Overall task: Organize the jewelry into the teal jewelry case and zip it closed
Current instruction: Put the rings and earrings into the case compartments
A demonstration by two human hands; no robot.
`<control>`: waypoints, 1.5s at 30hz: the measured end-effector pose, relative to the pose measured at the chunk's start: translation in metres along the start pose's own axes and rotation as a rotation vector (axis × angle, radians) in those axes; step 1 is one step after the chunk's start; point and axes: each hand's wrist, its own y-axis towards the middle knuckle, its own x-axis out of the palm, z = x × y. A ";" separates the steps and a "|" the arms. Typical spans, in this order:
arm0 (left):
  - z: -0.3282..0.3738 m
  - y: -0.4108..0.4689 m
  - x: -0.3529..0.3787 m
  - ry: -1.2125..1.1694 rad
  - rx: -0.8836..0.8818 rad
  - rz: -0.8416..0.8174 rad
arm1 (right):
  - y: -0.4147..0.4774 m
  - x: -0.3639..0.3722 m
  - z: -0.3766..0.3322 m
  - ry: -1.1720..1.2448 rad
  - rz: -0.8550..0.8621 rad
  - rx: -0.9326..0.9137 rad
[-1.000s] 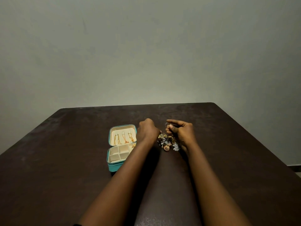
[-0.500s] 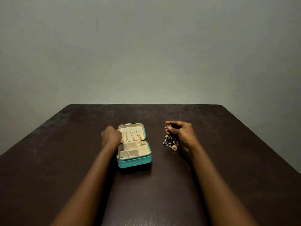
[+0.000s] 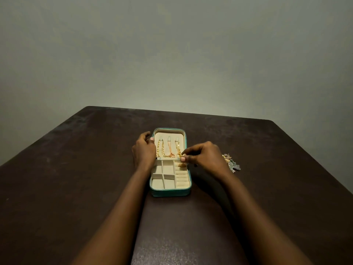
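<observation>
The teal jewelry case (image 3: 170,192) lies open in the middle of the dark table, its cream lid laid back. Three gold chains (image 3: 169,149) hang inside the lid. The base has square compartments and ring rolls; a gold piece (image 3: 181,164) sits in the top right slot. My left hand (image 3: 143,152) grips the left edge of the lid. My right hand (image 3: 205,156) hovers over the case's right side, fingertips pinching a small ring just above the ring rolls. A pile of loose jewelry (image 3: 231,163) lies to the right, partly hidden behind my right hand.
The dark brown table (image 3: 76,178) ends at a far edge in front of a plain grey wall. Its right edge runs diagonally close to the loose jewelry.
My right hand has carried the small ring from above the loose pile leftward to the case. My left hand shifted up the case's left side to the lid. The view has recentred on the case.
</observation>
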 end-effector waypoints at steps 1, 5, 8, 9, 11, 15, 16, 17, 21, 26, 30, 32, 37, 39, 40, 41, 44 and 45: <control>0.000 0.000 0.001 -0.009 0.009 -0.008 | 0.000 0.000 -0.001 -0.010 -0.007 0.000; -0.002 0.002 0.005 -0.030 0.034 -0.021 | -0.001 0.001 -0.004 -0.078 -0.028 -0.015; -0.003 0.003 0.005 -0.042 0.046 -0.035 | -0.002 0.003 -0.005 -0.132 -0.046 -0.042; -0.004 0.003 0.005 -0.043 0.047 -0.038 | -0.002 0.004 -0.005 -0.147 -0.048 -0.048; -0.005 0.003 0.005 -0.046 0.055 -0.035 | -0.003 0.005 -0.006 -0.168 -0.062 -0.040; -0.007 0.005 0.007 -0.044 0.059 -0.034 | -0.004 0.005 -0.008 -0.217 -0.080 -0.029; -0.007 0.005 0.007 -0.043 0.059 -0.031 | -0.004 0.006 -0.009 -0.238 -0.076 -0.035; -0.008 0.005 0.007 -0.044 0.058 -0.028 | -0.005 0.006 -0.010 -0.262 -0.069 -0.045; -0.010 0.006 0.008 -0.043 0.057 -0.027 | -0.009 0.010 -0.014 -0.326 -0.028 -0.085; -0.010 0.006 0.008 -0.027 0.060 -0.019 | -0.009 0.013 -0.012 -0.352 -0.031 -0.082; -0.011 0.006 0.008 -0.036 0.069 -0.020 | -0.008 0.010 -0.012 -0.344 -0.070 -0.072; -0.011 0.006 0.008 -0.036 0.076 -0.023 | -0.006 0.003 -0.012 -0.277 -0.083 -0.022; -0.011 0.006 0.007 -0.039 0.086 -0.025 | -0.001 -0.010 -0.004 -0.135 -0.073 0.074; -0.011 0.005 0.007 -0.044 0.092 -0.018 | -0.003 -0.009 -0.002 -0.063 -0.094 0.100; -0.011 0.005 0.007 -0.050 0.095 -0.015 | -0.004 -0.007 -0.002 -0.014 -0.105 0.117; -0.010 0.004 0.006 -0.052 0.094 -0.013 | -0.005 -0.006 -0.002 0.033 -0.113 0.136; -0.009 0.003 0.005 -0.047 0.095 -0.008 | -0.007 -0.003 -0.003 0.137 -0.134 0.189; -0.008 0.003 0.005 -0.045 0.095 -0.008 | -0.007 -0.003 -0.004 0.191 -0.145 0.217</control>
